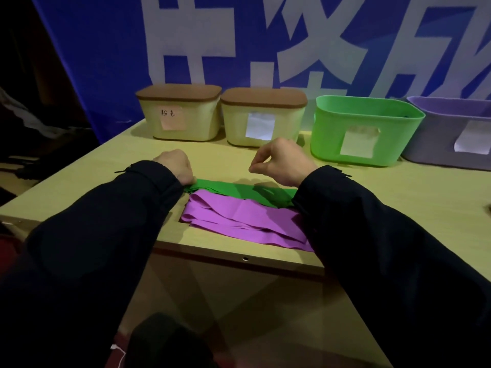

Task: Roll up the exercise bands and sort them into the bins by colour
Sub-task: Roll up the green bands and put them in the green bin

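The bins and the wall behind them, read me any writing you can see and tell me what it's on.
"粉色", handwritten, as best I can read it: pink note on the left lidded bin.
Notes on the second lidded bin, green bin and purple bin: no writing legible.
Blue banner: large white characters, cropped, unreadable.

The table [398, 197] is pale wood-grain laminate, smooth with a soft sheen, and its front edge is a darker brown band. On it the green band [239, 188] and the purple band [239, 216] look like thin, matt rubbery sheet, creased and folded in layers. At the table's far side, two cream bins [183, 123] have smooth matt walls and brown lids (wood or cork, hard to tell). Right of them the green bin [366, 128] and the lilac bin [451, 144] are smooth moulded plastic with a slight gloss. Each bin bears a paper label. The sleeves [106, 235] are dark matt cloth. Behind the table hangs a blue printed banner [106, 62], smooth.
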Motion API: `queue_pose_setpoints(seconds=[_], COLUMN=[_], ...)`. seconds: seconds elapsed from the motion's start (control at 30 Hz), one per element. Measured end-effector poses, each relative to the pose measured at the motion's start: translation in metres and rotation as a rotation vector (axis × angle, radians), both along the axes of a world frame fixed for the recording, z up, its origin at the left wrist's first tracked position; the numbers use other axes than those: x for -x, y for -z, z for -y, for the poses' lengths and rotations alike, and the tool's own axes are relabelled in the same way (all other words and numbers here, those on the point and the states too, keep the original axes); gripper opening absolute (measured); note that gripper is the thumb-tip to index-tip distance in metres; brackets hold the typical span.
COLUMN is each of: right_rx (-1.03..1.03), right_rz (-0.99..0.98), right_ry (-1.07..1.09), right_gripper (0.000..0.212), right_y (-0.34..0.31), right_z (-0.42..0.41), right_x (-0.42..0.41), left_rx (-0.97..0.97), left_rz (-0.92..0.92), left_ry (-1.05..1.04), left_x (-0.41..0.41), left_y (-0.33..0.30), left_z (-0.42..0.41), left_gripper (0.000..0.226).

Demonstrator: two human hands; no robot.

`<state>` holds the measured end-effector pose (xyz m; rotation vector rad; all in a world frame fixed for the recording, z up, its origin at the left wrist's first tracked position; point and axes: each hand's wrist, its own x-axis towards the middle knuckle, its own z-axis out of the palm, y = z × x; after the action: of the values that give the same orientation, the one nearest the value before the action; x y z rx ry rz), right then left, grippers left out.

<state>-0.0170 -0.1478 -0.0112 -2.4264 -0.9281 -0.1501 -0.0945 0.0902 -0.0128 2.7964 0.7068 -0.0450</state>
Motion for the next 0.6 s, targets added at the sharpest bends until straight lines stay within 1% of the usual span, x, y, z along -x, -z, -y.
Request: queue_pose_setpoints(seconds=[0.03, 0.07, 0.2, 0.3, 0.37, 0.43, 0.5, 0.53, 0.6], right_rx=[-0.001, -0.001, -0.012, -0.038, -0.051, -0.047, -0.056, -0.078, -0.167], right_rz=[-0.003, -0.008, -0.017, 0.001, -0.001, -0.006, -0.017, -0.033, -0.086], right_ry=[0.000, 0.001, 0.006, 0.019, 0.022, 0.029, 0.035, 0.031, 0.006], right_gripper=[0.008, 0.008, 0.008, 0.010, 0.010, 0.010, 0.010, 0.009, 0.008], right_y=[0.000, 0.001, 0.000, -0.002, -0.003, -0.003, -0.002, -0.002, -0.001], right_z=[0.000, 0.000, 0.003, 0.006, 0.009, 0.013, 0.017, 0.018, 0.019], right_x=[0.000, 0.000, 0.000, -0.001, -0.002, -0.003, -0.004, -0.003, -0.002], left_rx=[0.007, 0.005, -0.001, 0.020, 0.024, 0.012, 0.029, 0.083, 0.285], left_rz=[0.040, 0.062, 0.126, 0.328, 0.413, 0.414, 0.378, 0.374, 0.427], left_ry=[0.009, 0.013, -0.021, 0.033, 0.110, 0.163, 0.180, 0.189, 0.229], left_x=[0.001, 0.002, -0.001, -0.009, -0.014, -0.019, -0.019, -0.019, -0.020], left_y=[0.002, 0.003, 0.000, -0.014, -0.029, -0.040, -0.046, -0.046, -0.043], left_z=[0.000, 0.001, 0.004, 0.010, 0.017, 0.021, 0.024, 0.025, 0.028], left_gripper=[0.007, 0.004, 0.012, 0.016, 0.018, 0.019, 0.017, 0.016, 0.009])
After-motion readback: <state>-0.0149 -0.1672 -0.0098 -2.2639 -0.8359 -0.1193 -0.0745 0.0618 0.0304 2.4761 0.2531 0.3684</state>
